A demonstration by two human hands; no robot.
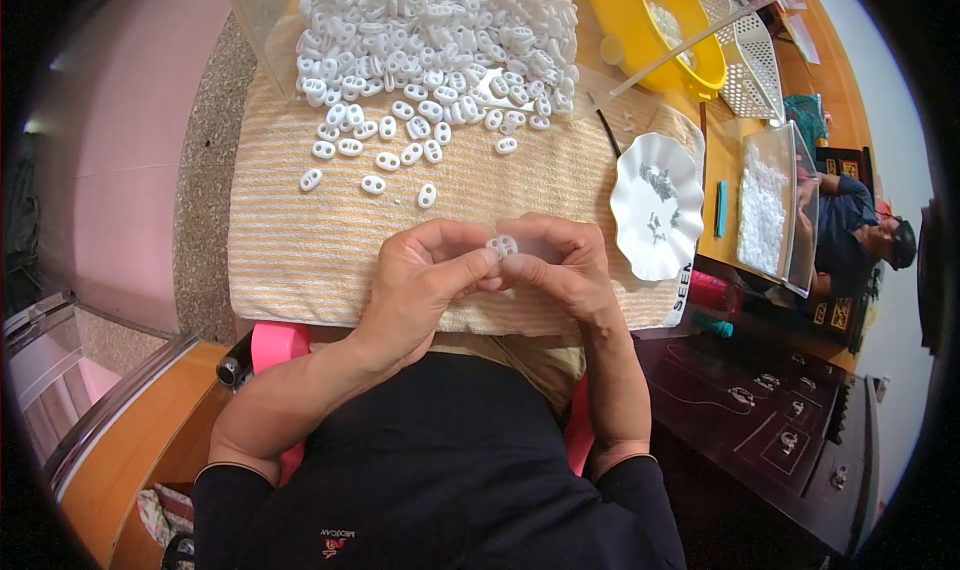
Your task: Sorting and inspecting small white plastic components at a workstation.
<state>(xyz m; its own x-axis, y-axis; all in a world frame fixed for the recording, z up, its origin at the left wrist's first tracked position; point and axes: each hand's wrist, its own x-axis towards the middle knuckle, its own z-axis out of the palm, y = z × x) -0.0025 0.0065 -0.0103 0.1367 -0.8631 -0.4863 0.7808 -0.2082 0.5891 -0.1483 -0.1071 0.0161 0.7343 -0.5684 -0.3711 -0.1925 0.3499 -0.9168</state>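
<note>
Thumbs and forefingers of left hand [425, 270] and right hand [562, 265] pinch nearly closed on one two-holed oval white plastic piece [502, 247], similar loose pieces [387, 161] lying beyond the fingertips, a heap [430, 40] farther out, scalloped white dish [650, 260] rightward, striped towel [300, 245] beneath.

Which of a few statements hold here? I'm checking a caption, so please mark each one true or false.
1. The left hand and right hand meet at one small white piece. True.
2. The wavy-edged dish stands on the person's left. False: it stands on the right.
3. The big pile of white pieces lies beyond the hands. True.
4. The towel under the hands is plain black. False: it is striped, pale and tan.
5. The oval basin at the far right is yellow. True.
</note>
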